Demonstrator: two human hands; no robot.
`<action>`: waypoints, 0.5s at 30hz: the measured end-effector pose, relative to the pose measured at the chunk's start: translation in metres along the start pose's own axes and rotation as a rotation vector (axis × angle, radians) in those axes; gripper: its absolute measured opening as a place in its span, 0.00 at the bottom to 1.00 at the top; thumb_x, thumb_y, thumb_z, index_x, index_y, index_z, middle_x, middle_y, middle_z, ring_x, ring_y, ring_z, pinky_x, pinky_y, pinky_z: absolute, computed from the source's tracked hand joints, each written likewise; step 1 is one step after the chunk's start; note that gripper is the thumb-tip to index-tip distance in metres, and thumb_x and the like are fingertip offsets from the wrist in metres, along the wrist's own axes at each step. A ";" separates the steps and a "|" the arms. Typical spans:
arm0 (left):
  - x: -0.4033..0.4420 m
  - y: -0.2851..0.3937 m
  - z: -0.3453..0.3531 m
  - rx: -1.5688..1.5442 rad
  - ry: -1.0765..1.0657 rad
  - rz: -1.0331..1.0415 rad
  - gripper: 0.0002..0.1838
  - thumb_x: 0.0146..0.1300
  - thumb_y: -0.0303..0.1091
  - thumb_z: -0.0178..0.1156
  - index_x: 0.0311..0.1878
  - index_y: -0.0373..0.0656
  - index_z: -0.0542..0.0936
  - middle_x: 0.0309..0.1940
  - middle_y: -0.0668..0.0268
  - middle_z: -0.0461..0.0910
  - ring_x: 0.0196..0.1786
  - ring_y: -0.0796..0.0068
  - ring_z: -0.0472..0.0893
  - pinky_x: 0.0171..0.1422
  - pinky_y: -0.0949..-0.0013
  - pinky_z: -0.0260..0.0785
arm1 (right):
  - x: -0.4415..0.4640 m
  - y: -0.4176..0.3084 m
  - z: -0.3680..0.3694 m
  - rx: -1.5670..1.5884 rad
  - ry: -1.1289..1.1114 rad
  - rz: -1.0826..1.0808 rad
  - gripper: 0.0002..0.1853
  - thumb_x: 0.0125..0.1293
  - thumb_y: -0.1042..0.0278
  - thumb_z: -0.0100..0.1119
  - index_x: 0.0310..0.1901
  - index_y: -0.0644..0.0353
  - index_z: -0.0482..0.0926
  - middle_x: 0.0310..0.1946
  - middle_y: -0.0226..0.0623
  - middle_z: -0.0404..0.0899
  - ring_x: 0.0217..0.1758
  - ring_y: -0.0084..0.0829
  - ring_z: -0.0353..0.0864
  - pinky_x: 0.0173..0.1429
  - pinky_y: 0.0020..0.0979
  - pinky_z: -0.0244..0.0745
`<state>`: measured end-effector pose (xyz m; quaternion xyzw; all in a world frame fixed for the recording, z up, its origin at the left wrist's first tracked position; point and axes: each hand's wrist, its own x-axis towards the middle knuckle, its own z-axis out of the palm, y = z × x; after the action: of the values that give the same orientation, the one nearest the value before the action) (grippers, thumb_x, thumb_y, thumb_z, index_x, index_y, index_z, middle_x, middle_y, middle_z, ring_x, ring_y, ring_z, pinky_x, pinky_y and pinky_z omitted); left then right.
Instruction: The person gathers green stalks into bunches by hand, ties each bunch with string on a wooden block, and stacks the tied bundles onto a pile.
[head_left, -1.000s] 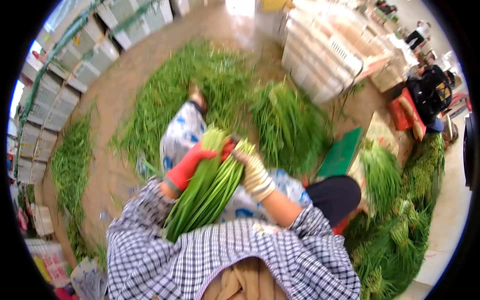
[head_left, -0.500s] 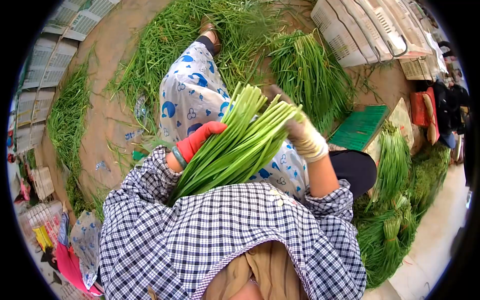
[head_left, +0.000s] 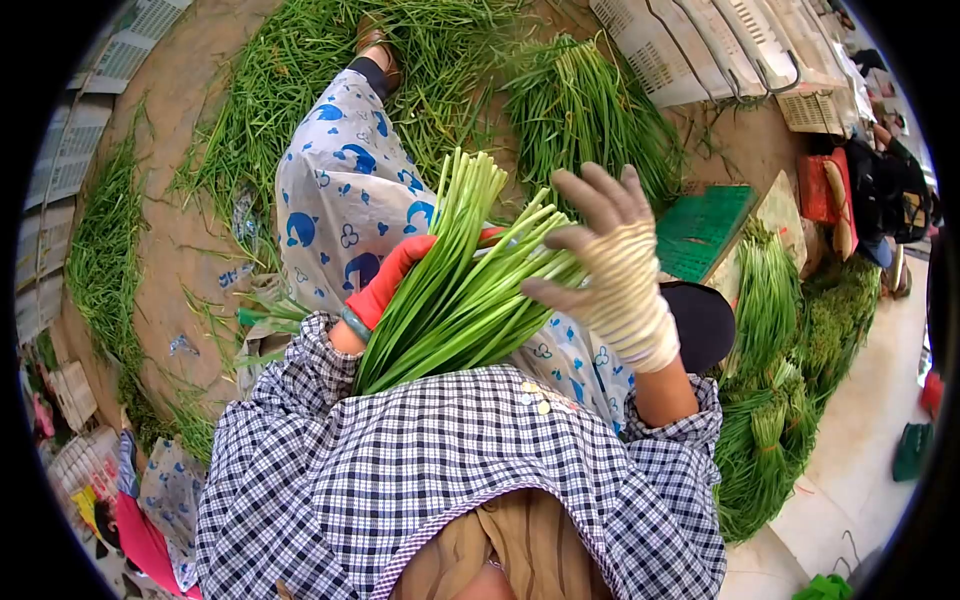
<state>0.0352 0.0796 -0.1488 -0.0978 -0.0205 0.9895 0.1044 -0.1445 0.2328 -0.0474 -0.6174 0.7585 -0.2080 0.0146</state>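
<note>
My left hand (head_left: 392, 278), in a red glove, is wrapped round a bunch of long green stalks (head_left: 450, 270) in front of my chest. The pale cut ends point away from me and part into two clumps, with red glove fingers showing between them. My right hand (head_left: 610, 260), in a striped white glove with grey-brown fingertips, stands just right of the bunch with its fingers spread and nothing held. Its thumb is close to the right clump; whether it touches cannot be made out.
Loose greens (head_left: 270, 90) cover the floor ahead, beside a large heap (head_left: 590, 110). White crates (head_left: 690, 50) stand at the upper right, near a green board (head_left: 703, 230). Tied bunches (head_left: 768, 440) lie at my right. More crates (head_left: 70, 150) line the left.
My right hand has come away from the stalk ends and opened its fingers. The bunch has spread into two clumps, still in my left hand. The view has tilted down since the earliest frame.
</note>
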 end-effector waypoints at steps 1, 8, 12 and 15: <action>0.000 -0.001 0.000 0.006 0.025 0.040 0.37 0.62 0.43 0.57 0.73 0.37 0.60 0.69 0.53 0.66 0.66 0.60 0.72 0.74 0.57 0.61 | 0.000 -0.004 0.007 -0.094 -0.079 0.001 0.15 0.47 0.50 0.72 0.28 0.50 0.80 0.61 0.36 0.74 0.70 0.44 0.64 0.79 0.52 0.43; -0.001 -0.002 -0.005 0.001 0.065 0.147 0.38 0.63 0.42 0.59 0.73 0.37 0.60 0.70 0.53 0.65 0.66 0.60 0.73 0.72 0.58 0.65 | 0.063 0.046 -0.037 0.868 0.352 0.453 0.06 0.60 0.75 0.64 0.39 0.56 0.83 0.49 0.36 0.81 0.45 0.25 0.79 0.49 0.27 0.76; -0.002 -0.002 0.005 0.102 0.079 0.198 0.37 0.63 0.45 0.58 0.71 0.36 0.63 0.71 0.54 0.63 0.68 0.60 0.70 0.75 0.59 0.61 | 0.081 0.093 -0.039 0.310 0.294 0.112 0.24 0.64 0.74 0.62 0.62 0.58 0.74 0.60 0.40 0.77 0.50 0.29 0.80 0.57 0.30 0.75; -0.007 -0.005 0.024 0.151 0.109 0.214 0.39 0.62 0.47 0.60 0.72 0.37 0.61 0.71 0.53 0.63 0.69 0.61 0.69 0.76 0.59 0.59 | 0.061 0.064 -0.015 0.842 -0.114 0.061 0.34 0.64 0.69 0.62 0.71 0.57 0.61 0.71 0.47 0.61 0.71 0.38 0.64 0.72 0.35 0.61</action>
<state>0.0377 0.0825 -0.1237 -0.1449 0.0703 0.9869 0.0062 -0.2230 0.1891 -0.0412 -0.5455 0.6230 -0.4646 0.3138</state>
